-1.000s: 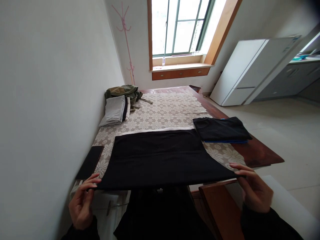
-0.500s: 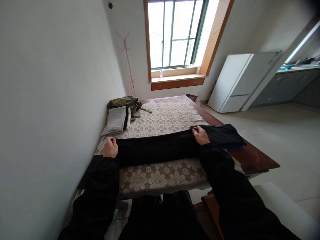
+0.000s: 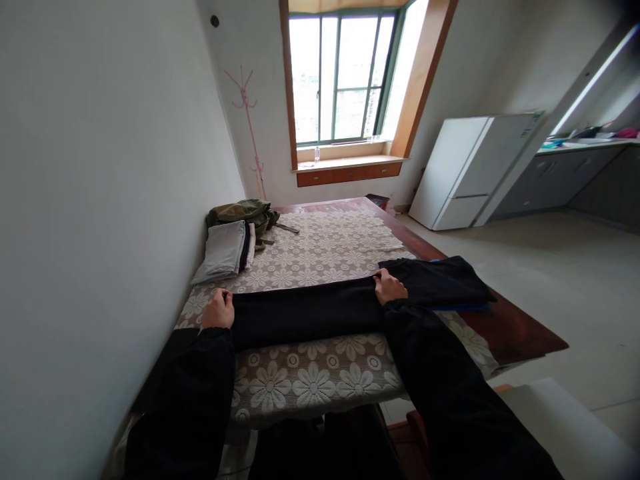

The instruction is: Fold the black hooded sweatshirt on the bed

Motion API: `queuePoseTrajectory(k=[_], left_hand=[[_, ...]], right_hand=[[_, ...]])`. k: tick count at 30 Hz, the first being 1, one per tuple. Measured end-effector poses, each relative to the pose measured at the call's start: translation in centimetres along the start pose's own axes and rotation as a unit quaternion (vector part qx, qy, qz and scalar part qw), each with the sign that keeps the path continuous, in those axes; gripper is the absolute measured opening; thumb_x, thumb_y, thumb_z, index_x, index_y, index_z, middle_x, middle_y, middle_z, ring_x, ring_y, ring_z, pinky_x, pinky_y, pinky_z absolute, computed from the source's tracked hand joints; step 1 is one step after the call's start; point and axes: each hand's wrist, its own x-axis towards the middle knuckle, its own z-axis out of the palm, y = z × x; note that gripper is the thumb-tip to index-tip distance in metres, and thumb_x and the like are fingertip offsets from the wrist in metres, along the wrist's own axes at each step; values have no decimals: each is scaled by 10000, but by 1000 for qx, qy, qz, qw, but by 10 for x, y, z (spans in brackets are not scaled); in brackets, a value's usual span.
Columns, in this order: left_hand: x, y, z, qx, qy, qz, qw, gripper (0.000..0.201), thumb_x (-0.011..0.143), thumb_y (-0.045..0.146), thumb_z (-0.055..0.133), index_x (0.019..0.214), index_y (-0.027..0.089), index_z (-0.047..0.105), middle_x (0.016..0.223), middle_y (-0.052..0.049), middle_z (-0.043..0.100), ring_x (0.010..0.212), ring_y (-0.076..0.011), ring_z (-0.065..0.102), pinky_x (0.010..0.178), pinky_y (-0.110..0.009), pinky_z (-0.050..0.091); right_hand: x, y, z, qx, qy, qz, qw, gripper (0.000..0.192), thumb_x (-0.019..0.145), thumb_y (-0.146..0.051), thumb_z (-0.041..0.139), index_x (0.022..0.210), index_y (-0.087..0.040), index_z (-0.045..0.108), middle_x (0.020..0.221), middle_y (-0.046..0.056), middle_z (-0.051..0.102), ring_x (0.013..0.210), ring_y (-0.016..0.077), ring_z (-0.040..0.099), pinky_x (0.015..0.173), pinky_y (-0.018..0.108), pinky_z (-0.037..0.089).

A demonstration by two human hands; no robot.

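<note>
Both arms wear long black sleeves of a matte, slightly loose fabric that wrinkles softly along the forearms and ends at the wrists. The left hand (image 3: 219, 310) and right hand (image 3: 389, 289) are bare, with no gloves, rings or watch visible. Dark clothing shows below, between the arms.

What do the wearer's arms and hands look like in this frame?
Both arms are in long, loose black sleeves that reach the wrists. The left hand and right hand are bare: no gloves, and no rings or watch that can be made out. No markings or logos show on the sleeves.
</note>
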Motion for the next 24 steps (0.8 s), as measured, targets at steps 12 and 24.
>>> queuePoseTrajectory(k=[12, 24], left_hand=[[22, -19, -10, -40, -37, 16, 998, 364, 884, 554, 631, 1016, 268, 812, 844, -65, 764, 875, -288, 716, 657, -312, 487], [22, -20, -9, -34, -45, 20, 998, 352, 910, 525, 615, 1087, 269, 779, 1036, -73, 774, 969, -290, 707, 776, -342, 521]], right_hand=[[1, 7, 2, -65, 28, -78, 994, 250, 983, -332, 522, 1120, -256, 717, 1207, 70, 706, 935, 233, 660, 729, 327, 416], [10, 19, 7, -138, 91, -145, 976, 281, 972, -320, 520, 1128, -184, 709, 1187, 134, 683, 1128, 312, 515, 963, 451, 324]])
